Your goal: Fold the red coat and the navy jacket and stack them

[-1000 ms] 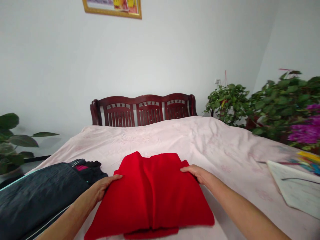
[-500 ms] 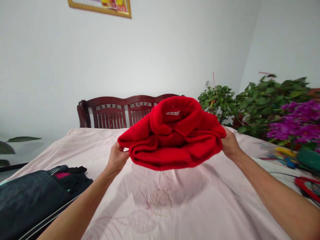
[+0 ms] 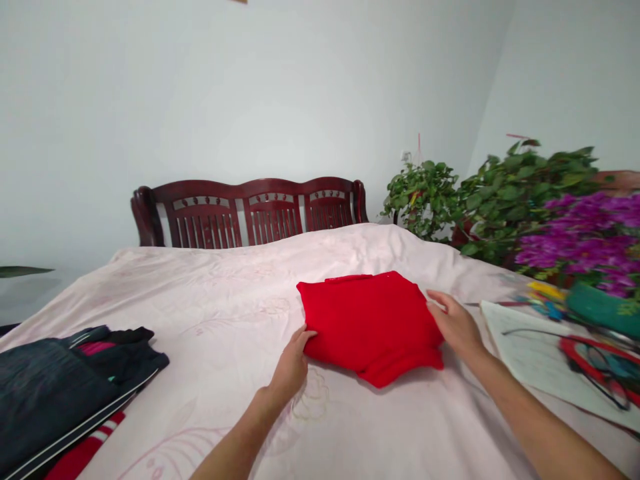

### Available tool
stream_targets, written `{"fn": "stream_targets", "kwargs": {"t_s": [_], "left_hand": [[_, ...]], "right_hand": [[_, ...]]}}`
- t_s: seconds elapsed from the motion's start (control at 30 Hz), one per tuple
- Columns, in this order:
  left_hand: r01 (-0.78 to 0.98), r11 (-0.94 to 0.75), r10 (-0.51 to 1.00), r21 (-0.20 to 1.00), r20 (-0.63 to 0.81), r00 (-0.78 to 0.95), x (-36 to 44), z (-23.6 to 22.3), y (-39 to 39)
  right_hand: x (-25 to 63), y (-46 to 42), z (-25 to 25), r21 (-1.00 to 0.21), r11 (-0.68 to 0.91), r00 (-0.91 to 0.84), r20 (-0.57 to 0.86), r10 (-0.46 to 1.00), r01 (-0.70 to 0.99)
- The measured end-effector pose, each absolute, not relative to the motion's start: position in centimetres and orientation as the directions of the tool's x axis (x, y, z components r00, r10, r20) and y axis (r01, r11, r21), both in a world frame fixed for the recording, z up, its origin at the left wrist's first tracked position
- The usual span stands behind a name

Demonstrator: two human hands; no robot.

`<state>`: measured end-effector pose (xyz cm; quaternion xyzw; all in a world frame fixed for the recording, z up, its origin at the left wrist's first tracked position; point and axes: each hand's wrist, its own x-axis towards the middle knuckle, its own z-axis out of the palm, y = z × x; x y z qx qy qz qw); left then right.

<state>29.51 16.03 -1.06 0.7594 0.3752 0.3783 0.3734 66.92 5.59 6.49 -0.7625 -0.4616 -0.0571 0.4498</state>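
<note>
A folded red knit garment (image 3: 373,327) lies flat on the pale pink bedcover (image 3: 210,293), its collar hidden. My left hand (image 3: 293,367) touches the garment's lower left edge, with the fingers against the cloth. My right hand (image 3: 453,325) rests on its right edge, fingers spread over the rim. Neither hand visibly grips the cloth.
Dark clothes (image 3: 50,393) and a red-and-white striped cloth (image 3: 83,457) lie at the bed's near left. A paper sheet (image 3: 530,353) and a red-rimmed object (image 3: 595,363) lie at right. Potted plants with purple flowers (image 3: 580,240) stand beyond; a dark wooden headboard (image 3: 250,210) is at the back.
The red garment has come down from the air and now lies flat on the bed, its collar out of sight. Both hands have lowered with it, and the view has shifted slightly.
</note>
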Motion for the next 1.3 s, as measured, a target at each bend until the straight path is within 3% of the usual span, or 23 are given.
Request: {"fn": "stream_targets", "kwargs": {"t_s": [0.07, 0.13, 0.27, 0.43, 0.6, 0.8, 0.93, 1.13, 1.3], "left_hand": [[0.254, -0.329, 0.894, 0.910, 0.214, 0.393, 29.6, -1.1, 16.0], [0.207, -0.213, 0.919, 0.955, 0.124, 0.375, 29.8, -1.1, 15.8], [0.068, -0.055, 0.936, 0.996, 0.028, 0.350, 30.3, -0.7, 15.0], [-0.087, 0.024, 0.948, 0.996, 0.005, 0.318, 32.4, -0.1, 15.4], [-0.124, 0.003, 0.944, 0.992, 0.038, 0.327, 36.1, -0.3, 16.6], [0.008, -0.064, 0.868, 0.998, 0.052, 0.494, 41.7, -0.4, 18.2], [0.145, -0.235, 0.810, 0.961, 0.111, 0.576, 41.0, -0.8, 17.8], [0.408, -0.463, 0.785, 0.787, 0.151, 0.601, 29.7, -1.0, 13.8], [0.698, -0.558, 0.801, 0.448, 0.072, 0.594, 18.8, -0.5, 9.0]], "right_hand": [[61.7, 5.8, 6.8, -0.349, -0.035, 0.259, 0.619, 0.741, 0.936], [56.8, 5.4, 6.0, -0.122, 0.071, 0.014, 0.583, 0.812, 0.990], [50.6, 4.6, 2.4, 0.066, 0.024, -0.052, 0.476, 0.878, 0.998], [49.1, 6.1, -0.3, 0.127, 0.020, -0.071, 0.415, 0.907, 0.992], [51.7, 9.4, -0.5, 0.222, -0.035, -0.079, 0.486, 0.870, 0.974], [58.4, 13.0, -0.1, 0.260, -0.089, -0.078, 0.568, 0.820, 0.962], [61.2, 14.5, 0.0, 0.219, -0.109, -0.037, 0.570, 0.821, 0.970], [60.8, 13.1, -1.3, 0.199, -0.082, -0.049, 0.578, 0.815, 0.977], [60.7, 11.2, -3.6, 0.108, 0.048, -0.108, 0.659, 0.744, 0.993]]}}
